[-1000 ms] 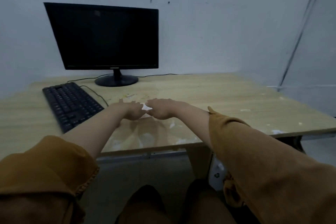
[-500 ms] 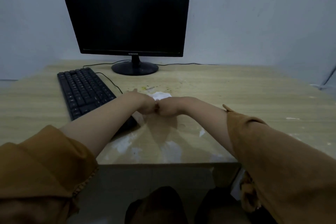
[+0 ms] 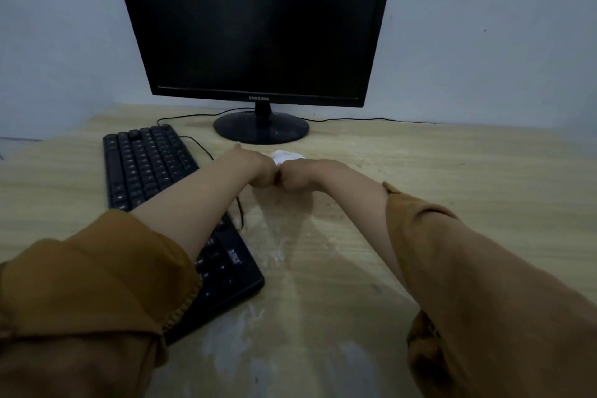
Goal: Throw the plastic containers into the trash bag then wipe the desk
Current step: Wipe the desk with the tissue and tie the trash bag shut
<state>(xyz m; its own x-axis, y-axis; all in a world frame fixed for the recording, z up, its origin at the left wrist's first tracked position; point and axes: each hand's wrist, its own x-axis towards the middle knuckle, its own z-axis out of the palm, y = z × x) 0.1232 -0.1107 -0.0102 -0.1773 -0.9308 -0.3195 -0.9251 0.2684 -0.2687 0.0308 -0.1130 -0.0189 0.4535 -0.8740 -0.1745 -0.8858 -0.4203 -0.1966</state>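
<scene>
A white tissue (image 3: pixel 286 156) lies crumpled on the wooden desk (image 3: pixel 452 178), just in front of the monitor base. My left hand (image 3: pixel 261 171) and my right hand (image 3: pixel 298 176) press together side by side on it, fingers curled down over it, so only its far edge shows. Wet, whitish smears (image 3: pixel 274 252) streak the desk between my arms and toward the near edge. No plastic container or trash bag is in view.
A black monitor (image 3: pixel 255 22) stands at the back centre on a round base (image 3: pixel 261 128). A black keyboard (image 3: pixel 151 171) lies at an angle on the left, partly under my left forearm. Its cable (image 3: pixel 200 145) runs behind it. Grey wall behind.
My hands have pushed the tissue forward toward the monitor base. The camera has moved closer and more to the left, so the monitor fills more of the view.
</scene>
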